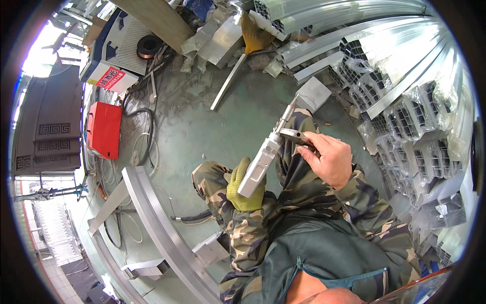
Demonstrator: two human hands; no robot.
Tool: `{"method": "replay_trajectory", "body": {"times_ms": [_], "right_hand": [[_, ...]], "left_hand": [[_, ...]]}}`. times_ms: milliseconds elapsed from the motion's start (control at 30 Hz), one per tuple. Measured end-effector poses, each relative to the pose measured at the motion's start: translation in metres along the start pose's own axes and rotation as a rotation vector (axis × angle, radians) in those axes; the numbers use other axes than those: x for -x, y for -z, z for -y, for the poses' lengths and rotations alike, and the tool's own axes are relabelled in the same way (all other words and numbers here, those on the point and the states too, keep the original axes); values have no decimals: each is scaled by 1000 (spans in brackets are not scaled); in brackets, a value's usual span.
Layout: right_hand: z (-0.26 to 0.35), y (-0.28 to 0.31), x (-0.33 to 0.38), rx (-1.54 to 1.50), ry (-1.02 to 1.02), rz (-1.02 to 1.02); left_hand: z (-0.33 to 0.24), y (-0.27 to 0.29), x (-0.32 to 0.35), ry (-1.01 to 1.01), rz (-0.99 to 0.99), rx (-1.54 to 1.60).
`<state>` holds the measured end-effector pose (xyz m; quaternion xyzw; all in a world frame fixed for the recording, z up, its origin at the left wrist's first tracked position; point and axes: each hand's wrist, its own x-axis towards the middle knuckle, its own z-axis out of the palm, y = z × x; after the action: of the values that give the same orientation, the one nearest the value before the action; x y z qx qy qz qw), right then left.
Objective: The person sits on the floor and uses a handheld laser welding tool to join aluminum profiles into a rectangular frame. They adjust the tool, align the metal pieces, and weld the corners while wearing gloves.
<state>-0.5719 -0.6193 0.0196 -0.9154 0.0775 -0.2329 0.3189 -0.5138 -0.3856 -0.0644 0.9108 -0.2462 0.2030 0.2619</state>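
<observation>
My left hand (245,188), in a yellow-green glove, is wrapped round the body of a silver welding gun (259,169) above my lap. The gun slants up and to the right, ending in a thin pointed nozzle (287,110). My bare right hand (329,158) pinches a dark grey curved metal piece (294,136) between thumb and fingers, against the gun's neck. Whether this piece is fixed to the gun, I cannot tell.
Ahead lies a broom (230,81) on the green floor. Bundled aluminium profiles (400,121) are stacked at the right. At left stand a red box (104,130), a machine with a wire spool (149,46) and loose cables (150,124). A ribbed metal frame (162,223) stands near my left side.
</observation>
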Motion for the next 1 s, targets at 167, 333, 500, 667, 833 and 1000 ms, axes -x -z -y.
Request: {"method": "replay_trajectory", "body": {"times_ms": [167, 333, 500, 667, 833, 1000], "right_hand": [[-8, -6, 5, -7, -29, -40], [-7, -3, 8, 22, -42, -6], [-6, -4, 10, 23, -33, -25], [-7, -6, 9, -10, -56, -22], [-10, -10, 7, 20, -32, -36], [-10, -13, 10, 68, 13, -62]], "left_hand": [[-2, -3, 0, -37, -1, 7], [1, -5, 0, -35, 48, 22], [-4, -3, -1, 27, 53, 52], [-3, -5, 0, 29, 2, 41], [-4, -6, -2, 63, 21, 25], [-6, -5, -5, 70, 41, 17]]}}
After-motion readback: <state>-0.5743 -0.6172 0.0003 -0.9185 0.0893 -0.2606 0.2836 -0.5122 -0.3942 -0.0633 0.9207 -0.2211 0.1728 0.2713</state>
